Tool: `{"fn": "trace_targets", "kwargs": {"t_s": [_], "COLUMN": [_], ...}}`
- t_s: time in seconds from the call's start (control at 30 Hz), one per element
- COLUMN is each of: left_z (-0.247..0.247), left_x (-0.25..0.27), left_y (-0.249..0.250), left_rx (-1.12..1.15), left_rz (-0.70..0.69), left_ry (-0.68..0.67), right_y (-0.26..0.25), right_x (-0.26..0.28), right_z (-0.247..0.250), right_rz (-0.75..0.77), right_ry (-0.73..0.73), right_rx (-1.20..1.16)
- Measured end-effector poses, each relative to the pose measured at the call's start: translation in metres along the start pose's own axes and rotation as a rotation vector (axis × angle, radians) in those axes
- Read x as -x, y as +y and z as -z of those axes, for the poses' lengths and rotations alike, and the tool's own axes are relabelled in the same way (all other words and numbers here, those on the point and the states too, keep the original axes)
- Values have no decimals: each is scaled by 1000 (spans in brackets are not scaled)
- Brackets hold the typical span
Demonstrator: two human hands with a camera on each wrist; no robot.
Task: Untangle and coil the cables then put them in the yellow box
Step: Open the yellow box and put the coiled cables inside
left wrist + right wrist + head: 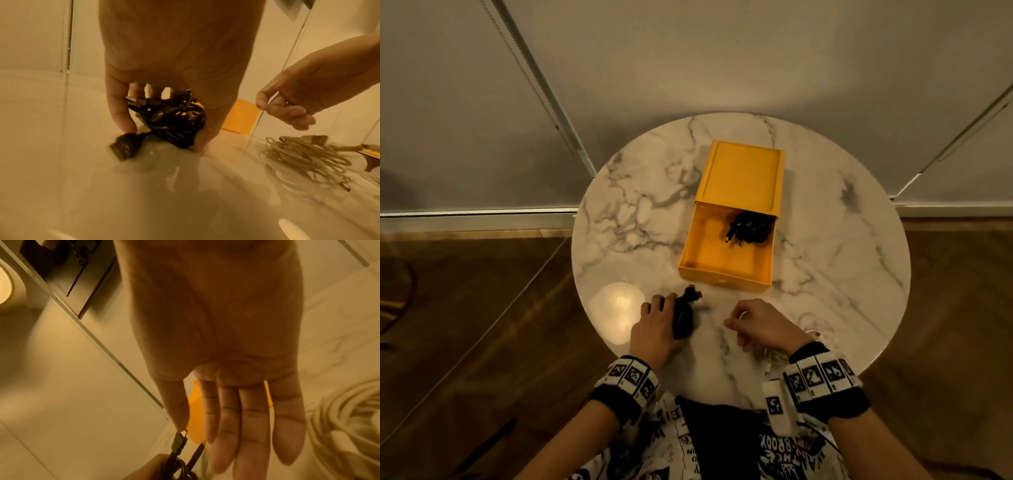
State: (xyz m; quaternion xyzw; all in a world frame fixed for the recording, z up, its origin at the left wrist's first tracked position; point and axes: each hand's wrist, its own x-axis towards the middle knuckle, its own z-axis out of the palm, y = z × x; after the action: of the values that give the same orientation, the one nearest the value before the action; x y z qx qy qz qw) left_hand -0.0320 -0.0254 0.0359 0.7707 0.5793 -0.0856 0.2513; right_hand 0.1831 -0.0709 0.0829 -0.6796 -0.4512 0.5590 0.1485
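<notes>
My left hand (662,317) grips a coiled black cable bundle (170,120) low over the marble table (842,274), and the bundle's USB plug (123,146) rests on the tabletop. The right hand (744,323) hovers just to the right of the bundle, fingers loosely bent, with nothing in it. The yellow box (722,278) stands open beyond both hands. Inside it lies another coiled black cable (750,228). A loose white cable (304,155) lies in loops on the table by my right wrist.
The box's yellow sleeve (743,171) extends toward the far side of the round table. A lamp glare (619,308) shines on the marble left of my left hand. Wooden floor surrounds the table, with white walls behind.
</notes>
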Motion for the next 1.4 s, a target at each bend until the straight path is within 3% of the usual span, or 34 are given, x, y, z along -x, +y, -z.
{"fn": "trace_targets", "kwargs": {"t_s": [0.07,0.17,0.23,0.3,0.43,0.53,0.63,0.77,1.03,1.17,1.3,1.4], "left_z": [1,1,4,11,36,66,94,117,106,91,80,77], "left_x": [0,4,3,0,-3,-2,-11,-57,-141,-147,-144,-140], "left_y": [-11,-28,-37,-43,-45,-30,0,44,115,108,88,74], "left_rx": [47,188,298,401,578,748,781,556,-377,-463,-488,-534], "left_rz": [-2,14,54,114,138,87,-10,-152,-200,-276,-457,-504], "left_ry": [-24,-5,26,45,79,58,64,110,94,201,177,138], "right_y": [-4,-11,-15,-15,-9,-4,-1,0,0,-1,1,7], "right_x": [1,-2,-8,-13,-18,-19,-19,-16,-13,-10,-10,-15], "right_z": [-6,-11,-10,-6,-2,0,-1,-5,-2,1,3,1], "right_rz": [114,348,422,378,250,276,295,320,303,354,379,355], "right_ry": [15,266,367,392,272,264,274,274,267,264,273,276], "right_rx": [54,196,276,366,464,455,448,432,440,410,381,353]}}
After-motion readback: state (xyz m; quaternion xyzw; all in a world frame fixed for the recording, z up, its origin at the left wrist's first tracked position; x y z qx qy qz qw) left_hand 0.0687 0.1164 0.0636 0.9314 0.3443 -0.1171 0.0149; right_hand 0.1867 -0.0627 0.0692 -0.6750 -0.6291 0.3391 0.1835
